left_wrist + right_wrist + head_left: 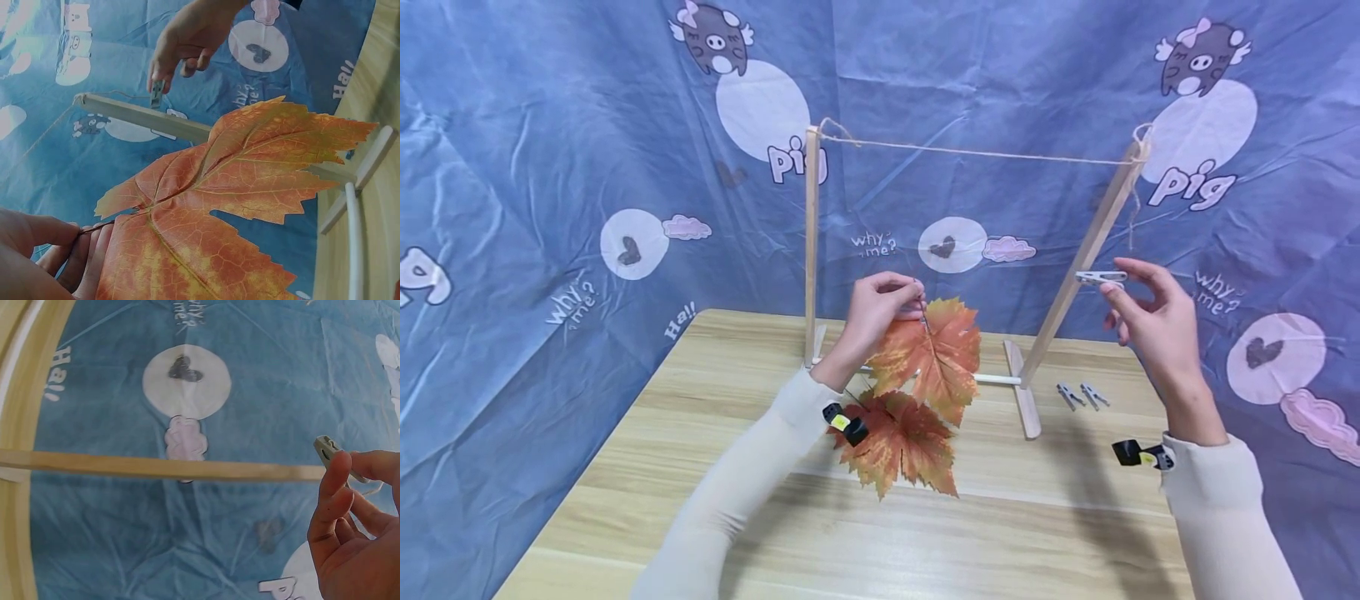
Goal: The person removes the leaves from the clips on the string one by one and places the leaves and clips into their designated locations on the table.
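My left hand (883,312) pinches the thin dark stem of an orange-red maple leaf (936,358), which hangs above the table inside the wooden frame's span. In the left wrist view the leaf (206,181) spreads out from the fingers, its veins plain. Below it a second, redder maple leaf (898,442) lies on the table, partly covered by the first. My right hand (1161,321) pinches a small grey clothespin (1099,277) between thumb and index finger, in front of the right post. The clothespin (326,447) points away from the fingertips in the right wrist view.
A wooden frame with a left post (811,250) and a right post (1078,267) carries a string (970,152) tied between their tops. A white rod (997,379) joins the bases. Two more clothespins (1082,397) lie right of the frame. Behind hangs a blue printed cloth (880,75).
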Motion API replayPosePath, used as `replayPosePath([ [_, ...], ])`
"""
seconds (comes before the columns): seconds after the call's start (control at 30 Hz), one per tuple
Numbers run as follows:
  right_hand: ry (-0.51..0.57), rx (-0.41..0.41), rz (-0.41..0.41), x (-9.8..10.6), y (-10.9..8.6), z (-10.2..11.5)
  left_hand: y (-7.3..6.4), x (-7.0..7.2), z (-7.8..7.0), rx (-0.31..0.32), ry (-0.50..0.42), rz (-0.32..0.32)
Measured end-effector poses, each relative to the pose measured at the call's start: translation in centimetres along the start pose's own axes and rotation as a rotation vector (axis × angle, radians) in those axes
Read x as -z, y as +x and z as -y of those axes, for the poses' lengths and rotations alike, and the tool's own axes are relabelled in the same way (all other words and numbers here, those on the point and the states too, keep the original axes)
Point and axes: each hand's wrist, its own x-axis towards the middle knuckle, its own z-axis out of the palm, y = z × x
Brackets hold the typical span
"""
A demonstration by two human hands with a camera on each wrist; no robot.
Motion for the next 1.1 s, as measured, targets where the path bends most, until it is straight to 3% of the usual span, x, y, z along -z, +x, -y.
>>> replayPosePath([
  [0.1, -0.062, -0.036, 0.001, 0.4, -0.5, -0.8, -0.2, 0.5, 0.7, 0.024, -0.006, -0.011],
  [0.43, -0.032, -0.121, 0.018, 1.2, -2.1, -3.8, -0.7, 1.7, 3.7, 0.101, -0.012, -0.029],
  [0.53, -0.076, -0.141, 0.045, 1.6, -2.6, -4.8, -1.0, 1.9, 4.6, 0.119, -0.013, -0.038],
  [0.73, -0.260, -0.143, 0.078, 2.3, -3.7, -6.8, -1.3, 2.1, 6.0, 0.146, -0.026, -0.066],
  [1.0, -0.253, -0.242, 0.134, 3.0, -5.0, -9.3, -1.7, 2.7, 7.8, 0.202, -0.036, -0.080],
  [1.1, -0.298, -0.249, 0.138, 3.0, -5.5, -10.3, -2.0, 3.0, 8.6, 0.227, -0.047, -0.093],
])
